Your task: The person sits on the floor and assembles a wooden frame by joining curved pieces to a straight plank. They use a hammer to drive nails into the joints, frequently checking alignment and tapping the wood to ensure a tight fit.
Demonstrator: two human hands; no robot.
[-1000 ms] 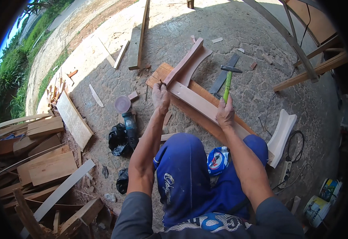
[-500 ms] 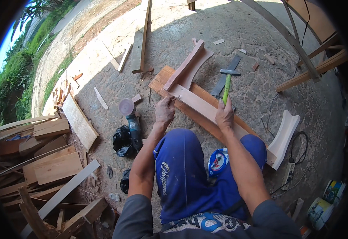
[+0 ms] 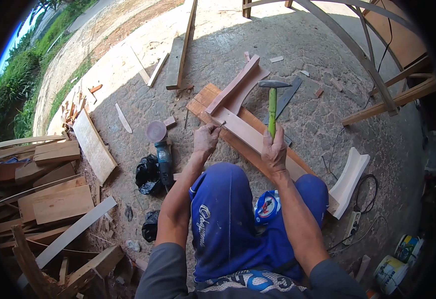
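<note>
My right hand (image 3: 274,149) is wrapped round the green handle of a hammer (image 3: 272,97), its metal head raised over the pale board. Pinched in the fingers of my left hand (image 3: 206,139) is what looks like a nail (image 3: 223,123), small and dark, at the edge of that board. The pale wooden board (image 3: 245,131) runs from a curved wooden piece (image 3: 238,87) back towards my right knee. Beneath both lies a wider brown plank (image 3: 209,95). How deep the nail's tip sits is too small to tell.
An angle grinder (image 3: 163,159) lies left of my knees beside a black plastic bag (image 3: 149,174). Another curved piece (image 3: 350,182) rests at the right, near a power strip (image 3: 352,226) and cables. Stacked timber (image 3: 61,204) fills the lower left. A blue-and-white packet (image 3: 266,207) lies between my legs.
The hammer has swung left and up, its head now higher in view. My right hand has moved slightly left with it. My left hand stays at the board's edge.
</note>
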